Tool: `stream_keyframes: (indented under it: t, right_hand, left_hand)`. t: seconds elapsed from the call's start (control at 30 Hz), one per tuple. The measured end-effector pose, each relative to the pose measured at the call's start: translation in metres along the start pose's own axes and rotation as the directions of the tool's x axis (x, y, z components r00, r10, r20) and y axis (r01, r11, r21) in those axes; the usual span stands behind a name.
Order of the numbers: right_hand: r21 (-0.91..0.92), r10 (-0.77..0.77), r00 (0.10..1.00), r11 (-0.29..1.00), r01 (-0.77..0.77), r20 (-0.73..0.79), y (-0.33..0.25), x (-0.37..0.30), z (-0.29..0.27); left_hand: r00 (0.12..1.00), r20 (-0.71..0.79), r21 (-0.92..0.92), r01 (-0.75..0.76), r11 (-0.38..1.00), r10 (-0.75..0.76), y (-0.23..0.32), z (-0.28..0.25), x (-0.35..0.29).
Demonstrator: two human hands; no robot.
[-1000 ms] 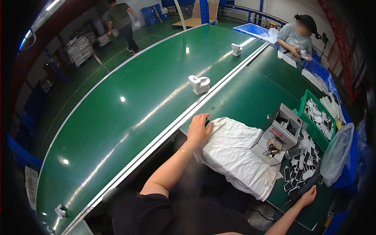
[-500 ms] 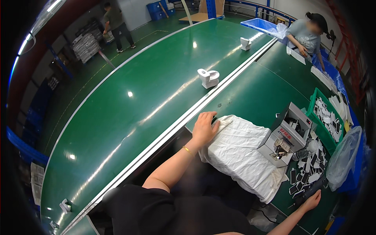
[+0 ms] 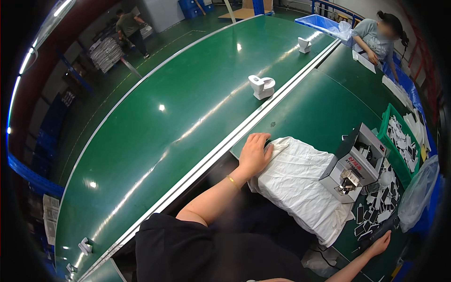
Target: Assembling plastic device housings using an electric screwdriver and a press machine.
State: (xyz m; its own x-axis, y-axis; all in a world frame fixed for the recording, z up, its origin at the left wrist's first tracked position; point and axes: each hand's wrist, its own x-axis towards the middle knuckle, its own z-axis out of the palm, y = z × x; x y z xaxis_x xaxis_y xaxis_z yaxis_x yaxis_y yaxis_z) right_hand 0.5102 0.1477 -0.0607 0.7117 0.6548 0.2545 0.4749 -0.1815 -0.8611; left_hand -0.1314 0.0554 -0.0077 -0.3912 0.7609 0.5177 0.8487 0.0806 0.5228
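Our left hand (image 3: 254, 155) lies flat, fingers spread, on the white cloth (image 3: 300, 183), which runs toward 4 o'clock; right hand (image 3: 379, 244) looks loosely open, empty.

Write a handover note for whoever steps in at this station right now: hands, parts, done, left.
Left hand: flat on the edge of the white cloth, nothing gripped.
Right hand: open at the lower right, by the scattered small dark parts.
Grey box machine sits on the cloth's right side; green crate of parts beyond it.
White moulded piece on the conveyor belt.
Done: nothing visibly finished. Left: loose parts lie unsorted.
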Motion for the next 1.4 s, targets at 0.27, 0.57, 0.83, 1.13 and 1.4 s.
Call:
stream_keyframes:
  t: [0.27,0.57,0.83,1.13,1.4]
  right_hand:
    - [-0.040,-0.022,1.000,0.999,0.022,-0.010,-0.004,-0.001,-0.002]
    - [-0.027,0.004,1.000,1.000,-0.004,-0.006,-0.006,-0.003,0.000]
    - [0.024,-0.031,0.999,0.999,0.031,0.007,0.011,0.007,0.001]
    - [0.066,-0.014,1.000,0.998,0.012,0.026,0.012,0.007,0.004]
    - [0.082,-0.001,1.000,0.997,-0.001,0.029,0.000,0.000,0.004]
  left_hand:
    - [1.000,-0.002,-0.010,0.000,1.000,0.000,-0.001,0.000,0.001]
    - [1.000,-0.003,-0.012,0.004,1.000,-0.004,0.000,-0.003,0.001]
    - [1.000,-0.001,-0.009,0.017,1.000,-0.017,0.001,-0.002,0.000]
    - [1.000,-0.020,-0.006,0.006,1.000,-0.007,-0.001,0.001,-0.001]
    - [1.000,-0.018,-0.002,0.024,1.000,-0.024,-0.002,0.002,-0.003]
